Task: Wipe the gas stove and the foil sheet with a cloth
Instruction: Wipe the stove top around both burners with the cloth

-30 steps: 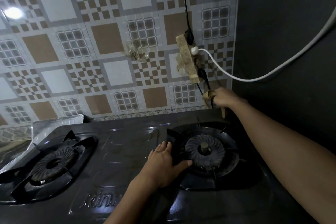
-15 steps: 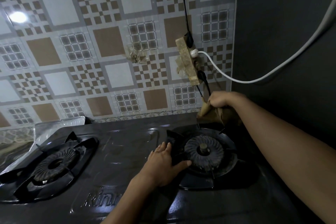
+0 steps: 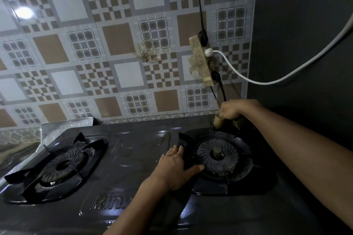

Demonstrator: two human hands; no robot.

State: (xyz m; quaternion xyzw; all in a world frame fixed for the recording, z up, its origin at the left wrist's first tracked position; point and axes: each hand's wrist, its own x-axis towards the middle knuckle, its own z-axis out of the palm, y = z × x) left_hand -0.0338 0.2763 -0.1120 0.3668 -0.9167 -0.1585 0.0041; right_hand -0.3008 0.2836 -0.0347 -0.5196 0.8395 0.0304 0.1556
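Observation:
A black two-burner gas stove (image 3: pixel 133 160) fills the lower view. My left hand (image 3: pixel 176 168) lies flat on its top, fingers straight, thumb against the right burner's pan support (image 3: pixel 219 155). My right hand (image 3: pixel 232 109) grips a bunched tan cloth (image 3: pixel 217 121) at the stove's back right corner, just above the surface. A strip of shiny foil sheet (image 3: pixel 63 127) shows behind and left of the left burner (image 3: pixel 61 166).
A tiled wall rises behind the stove. A taped power strip (image 3: pixel 201 61) hangs on it with black plugs and a white cable (image 3: pixel 286 76) running right across a dark wall. Black cords dangle close to my right hand.
My right hand with the cloth dropped from the wall by the cords to the stove's back corner. The cloth hung spread half a second ago and is now bunched. My left hand stayed put.

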